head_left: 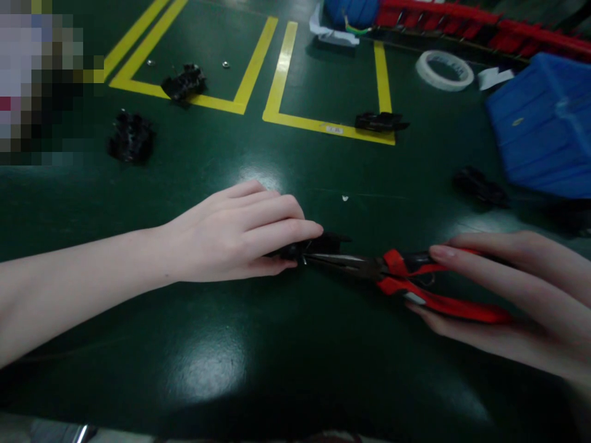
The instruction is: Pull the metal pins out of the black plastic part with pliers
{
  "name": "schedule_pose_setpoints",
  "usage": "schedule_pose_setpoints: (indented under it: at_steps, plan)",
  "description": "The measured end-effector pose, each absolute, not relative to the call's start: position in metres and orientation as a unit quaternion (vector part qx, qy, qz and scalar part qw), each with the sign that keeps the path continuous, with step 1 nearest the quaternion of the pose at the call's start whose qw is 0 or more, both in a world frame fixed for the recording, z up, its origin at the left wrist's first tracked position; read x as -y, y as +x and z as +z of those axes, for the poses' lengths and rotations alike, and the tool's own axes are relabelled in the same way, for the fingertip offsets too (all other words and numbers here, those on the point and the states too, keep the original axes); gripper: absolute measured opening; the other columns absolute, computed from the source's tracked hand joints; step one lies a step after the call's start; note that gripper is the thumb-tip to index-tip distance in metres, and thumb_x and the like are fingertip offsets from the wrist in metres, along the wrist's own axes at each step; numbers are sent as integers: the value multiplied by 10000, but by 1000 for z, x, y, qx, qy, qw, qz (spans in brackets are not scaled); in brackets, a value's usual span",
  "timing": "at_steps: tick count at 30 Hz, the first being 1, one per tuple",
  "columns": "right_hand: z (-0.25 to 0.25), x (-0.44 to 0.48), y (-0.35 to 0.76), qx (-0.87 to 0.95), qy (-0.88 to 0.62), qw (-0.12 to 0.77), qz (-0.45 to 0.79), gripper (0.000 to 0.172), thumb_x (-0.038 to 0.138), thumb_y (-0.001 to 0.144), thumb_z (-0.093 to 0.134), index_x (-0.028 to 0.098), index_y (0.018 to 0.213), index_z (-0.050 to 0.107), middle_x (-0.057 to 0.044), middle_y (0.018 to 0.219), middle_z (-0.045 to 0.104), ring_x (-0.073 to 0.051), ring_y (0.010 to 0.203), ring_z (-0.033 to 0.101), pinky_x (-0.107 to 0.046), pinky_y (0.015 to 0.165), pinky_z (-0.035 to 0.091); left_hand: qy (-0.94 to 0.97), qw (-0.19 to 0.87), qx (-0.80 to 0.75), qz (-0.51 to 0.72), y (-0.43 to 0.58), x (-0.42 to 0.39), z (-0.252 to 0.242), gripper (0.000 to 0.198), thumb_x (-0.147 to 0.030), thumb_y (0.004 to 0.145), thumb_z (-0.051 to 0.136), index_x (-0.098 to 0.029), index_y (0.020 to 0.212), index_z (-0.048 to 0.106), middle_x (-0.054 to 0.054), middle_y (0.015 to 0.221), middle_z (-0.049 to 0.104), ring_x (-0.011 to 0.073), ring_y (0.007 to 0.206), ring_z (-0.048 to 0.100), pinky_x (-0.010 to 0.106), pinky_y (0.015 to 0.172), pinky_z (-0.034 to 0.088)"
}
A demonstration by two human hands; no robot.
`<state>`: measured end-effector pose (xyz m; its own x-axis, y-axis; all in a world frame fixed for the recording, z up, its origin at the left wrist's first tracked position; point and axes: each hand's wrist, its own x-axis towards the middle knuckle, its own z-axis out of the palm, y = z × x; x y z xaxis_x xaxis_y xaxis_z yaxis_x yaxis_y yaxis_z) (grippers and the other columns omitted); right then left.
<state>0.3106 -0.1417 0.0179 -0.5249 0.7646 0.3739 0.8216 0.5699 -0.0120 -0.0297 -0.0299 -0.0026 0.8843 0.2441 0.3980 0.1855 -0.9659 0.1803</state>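
My left hand [240, 237] is closed around a small black plastic part [330, 241] on the green tabletop [295, 344]. Most of that part is hidden under my fingers. From the right, my right hand [517, 283] grips red-handled long-nose pliers [364, 266], thumb and fingers on the two handles. The plier tips touch or nearly touch a tiny shiny metal piece beside my left fingertips. Whether the jaws are clamped on it I cannot tell.
Similar black parts lie at the left [132, 136], on the yellow tape [184, 83] and at the right [480, 186]. A blue bin [545, 123], a tape roll [444, 71] and a red rack [434, 18] stand toward the back right. A small white scrap [345, 198] lies beyond my left hand.
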Motion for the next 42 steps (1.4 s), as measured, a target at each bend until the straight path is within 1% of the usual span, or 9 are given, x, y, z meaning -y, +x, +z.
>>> schedule_pose_setpoints:
  at_steps: [4,9,14,19,26,32,34,37,42]
  plan:
    - [21,140,314,914,-364,137,-117,588,436,1000,455,218,1543,399,-155,1163,684,-240,924,705,-375,749,595,969,81,-117,204,-29,29,-2,327,-273,991,546,-198,1310,533,60,1123,695,185,954,664,314,794,473]
    - [17,144,314,904,-384,150,-116,577,492,967,517,226,1478,500,-124,1158,696,-229,950,703,-366,810,580,967,98,-147,186,-26,28,0,320,-322,977,557,-182,1264,564,64,1116,682,191,968,650,305,811,469]
    - [21,141,316,893,-398,195,-76,655,558,859,658,261,1433,552,-98,1060,731,-216,831,721,-338,662,579,963,123,-178,163,-25,27,0,356,-411,953,573,-172,1217,599,83,1122,668,223,972,632,345,823,462]
    - [27,134,319,881,-428,193,-47,697,455,764,790,255,1394,566,-105,1047,729,-220,805,711,-332,623,540,956,129,-203,169,-26,26,2,364,-435,956,552,-183,1215,601,81,1113,669,248,1000,627,394,860,453]
    - [8,105,337,860,-468,201,-40,579,312,728,841,203,1251,616,-129,1076,735,-240,943,716,-317,819,560,932,135,-279,191,-32,18,2,323,-481,928,541,-227,1107,631,72,1067,676,271,932,624,431,780,446]
    - [9,102,321,854,-490,169,-50,602,395,799,777,164,1319,579,-234,1305,613,-350,1240,581,-492,998,496,943,132,-241,190,-35,18,2,336,-481,926,570,-219,1131,612,66,1071,673,254,972,630,407,797,463]
    - [16,112,295,851,-471,210,-100,515,292,793,782,161,1260,610,-213,1237,651,-349,1169,617,-522,975,492,943,123,-214,223,-36,20,3,342,-485,927,591,-217,1138,614,55,1056,680,234,965,636,396,809,470]
    - [19,127,251,872,-426,227,-80,322,123,801,737,150,1111,652,-121,1011,715,-244,928,678,-389,822,539,937,84,-162,299,-37,20,5,378,-501,891,655,-187,1100,626,49,1003,687,205,910,632,375,779,475]
    - [7,121,213,886,-418,202,-19,75,182,926,598,168,977,650,-83,934,714,-190,767,642,-325,627,479,939,30,-94,330,-40,19,7,467,-559,824,698,-164,1059,613,45,944,682,187,840,619,393,793,468]
